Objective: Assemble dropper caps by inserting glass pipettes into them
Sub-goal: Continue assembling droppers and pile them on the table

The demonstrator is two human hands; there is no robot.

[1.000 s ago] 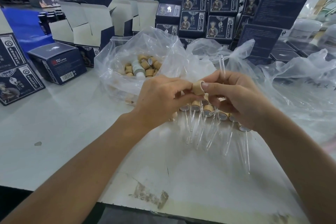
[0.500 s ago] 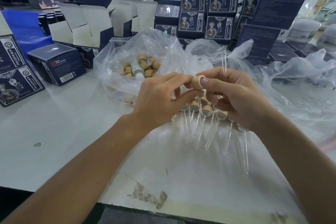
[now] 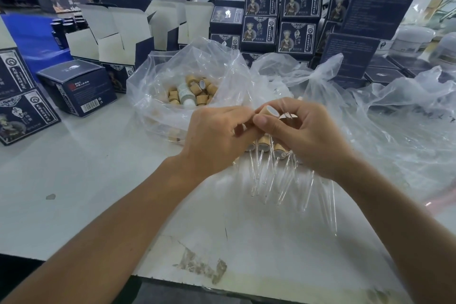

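Centrally, head view: left hand [image 3: 217, 140] and right hand [image 3: 302, 136] meet above the white counter [image 3: 74, 180], both pinching one tan dropper cap [image 3: 267, 111], fingers curled round it. Below the hands: finished caps with glass pipettes [image 3: 271, 175] lying on clear plastic. Upper centre: plastic bag [image 3: 172, 66] of loose caps [image 3: 195, 91]. Top of frame: dark blue boxes [image 3: 261, 29].

The clear glass pipette that was standing up above the right hand [image 3: 306, 138] is no longer showing above the fingers. The tan cylindrical dropper cap [image 3: 269, 111] is now tilting, its pale open end turning up and to the right. The left hand [image 3: 217, 140] is closing in against the right thumb, both hands pinching the cap.
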